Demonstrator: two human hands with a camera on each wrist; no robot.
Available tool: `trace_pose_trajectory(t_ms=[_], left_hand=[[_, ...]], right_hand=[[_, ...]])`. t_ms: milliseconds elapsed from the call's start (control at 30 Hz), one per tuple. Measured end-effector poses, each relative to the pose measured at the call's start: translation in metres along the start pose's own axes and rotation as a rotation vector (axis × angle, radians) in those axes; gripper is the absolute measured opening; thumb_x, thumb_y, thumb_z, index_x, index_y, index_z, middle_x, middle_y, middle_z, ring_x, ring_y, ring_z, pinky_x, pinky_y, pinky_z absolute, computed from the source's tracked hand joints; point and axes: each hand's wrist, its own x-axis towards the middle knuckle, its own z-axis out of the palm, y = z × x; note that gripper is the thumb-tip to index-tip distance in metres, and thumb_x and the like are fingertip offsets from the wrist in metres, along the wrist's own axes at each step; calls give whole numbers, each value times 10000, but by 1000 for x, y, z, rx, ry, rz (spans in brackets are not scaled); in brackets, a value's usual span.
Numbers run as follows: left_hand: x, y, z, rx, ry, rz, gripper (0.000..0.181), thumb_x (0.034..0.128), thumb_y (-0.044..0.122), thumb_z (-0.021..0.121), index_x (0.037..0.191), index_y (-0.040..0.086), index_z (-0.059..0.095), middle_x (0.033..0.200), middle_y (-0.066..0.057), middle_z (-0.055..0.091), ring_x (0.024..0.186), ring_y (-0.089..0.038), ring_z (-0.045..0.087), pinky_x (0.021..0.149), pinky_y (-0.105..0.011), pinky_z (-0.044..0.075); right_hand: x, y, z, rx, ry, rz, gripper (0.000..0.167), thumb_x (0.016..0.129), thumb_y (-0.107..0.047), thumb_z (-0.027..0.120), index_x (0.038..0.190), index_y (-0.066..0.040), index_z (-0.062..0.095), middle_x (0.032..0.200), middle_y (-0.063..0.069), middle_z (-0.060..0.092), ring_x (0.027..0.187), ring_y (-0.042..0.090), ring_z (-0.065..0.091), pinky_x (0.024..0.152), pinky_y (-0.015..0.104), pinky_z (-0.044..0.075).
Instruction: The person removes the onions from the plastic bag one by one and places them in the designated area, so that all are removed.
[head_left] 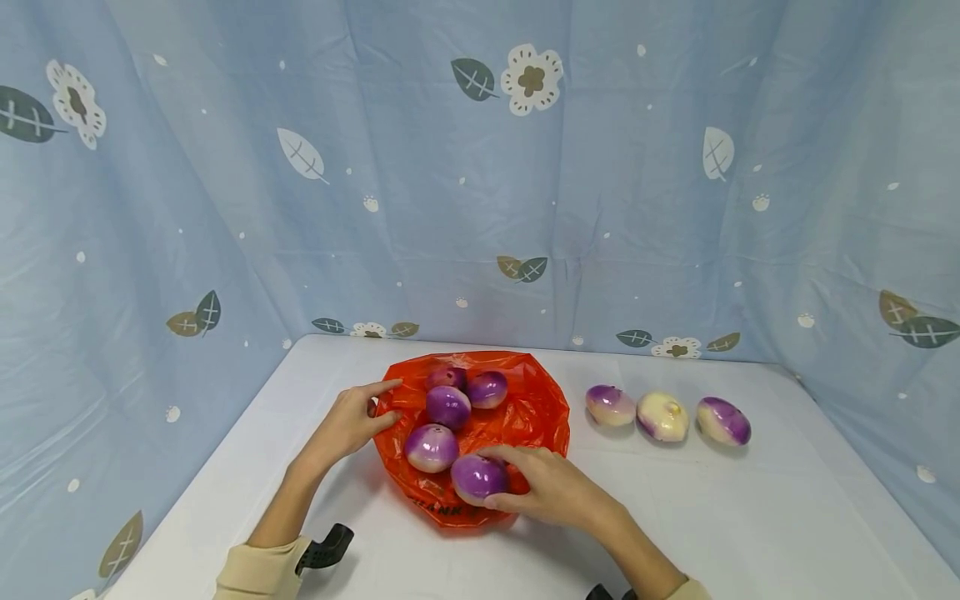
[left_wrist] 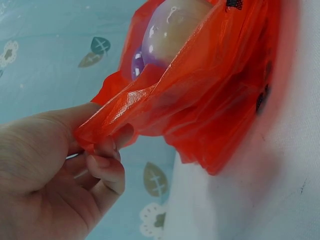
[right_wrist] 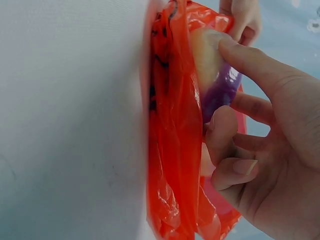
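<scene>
A red plastic bag lies spread wide on the white table, with several glossy purple-and-white onions inside it. My left hand pinches the bag's left rim between thumb and fingers; in the left wrist view the red film is pulled up in that grip. Over the near right part of the bag, my right hand grips one purple onion by its sides. The right wrist view shows this onion just inside the bag's rim, so whether it touches the bottom I cannot tell.
Three more onions stand in a row to the right of the bag: a pale purple one, a mostly white one and a purple-white one. A blue patterned curtain closes off the back and sides of the table.
</scene>
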Motion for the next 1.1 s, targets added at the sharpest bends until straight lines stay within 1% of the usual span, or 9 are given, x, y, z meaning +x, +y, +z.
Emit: trace_pose_trajectory(t_ms=[100,333,500,633,800,900,1100], left_hand=[[0,0,0,0,-3,0,475,860,80,697,1321,15,599,655,-22,523,541,-122,451,464,-214,417],[0,1,0,-2,-9,-4,477,862,83,694,1324,11,596,624,-14,493,528,-120,442,456,-215,403],[0,0,1,-8,-12,-7,475,862,78,693,1323,11,597,619,-14,487,525,-120,441,455,-215,404],[1,0,1,-3,-9,-1,471,865,83,696,1320,12,600,621,-14,491,526,-118,441,458,-214,410],[1,0,0,-6,-13,1,474,867,83,697,1325,12,596,629,-18,502,532,-119,447,463,-214,417],[1,0,0,-11,-13,0,474,867,81,697,1325,11,595,639,-20,513,532,-119,451,466,-213,422],[1,-1,0,-15,-17,-8,482,869,87,700,1332,16,591,644,-23,516,526,-119,454,469,-211,428]], right_hand=[[0,2,-2,-4,11,-11,575,856,-580,647,1373,-362,522,1310,-69,636,1200,167,615,975,429,528],[-4,5,-12,-22,52,-16,570,870,-548,653,1385,-347,518,1341,-58,617,1231,186,600,998,462,509],[-5,10,-20,21,81,-23,570,869,-537,661,1381,-328,523,1343,-78,613,1221,141,606,980,413,527],[-6,16,-26,35,102,-16,570,866,-549,657,1376,-329,527,1336,-84,614,1218,120,604,983,383,526],[-8,20,-32,36,108,-12,571,864,-535,668,1379,-331,532,1347,-76,609,1240,133,592,1007,396,509],[-11,22,-37,45,115,-5,574,857,-526,682,1374,-321,540,1338,-73,616,1230,137,598,997,398,515],[-16,25,-48,24,161,29,589,863,-514,680,1387,-288,535,1343,-46,617,1222,171,606,1000,419,511]])
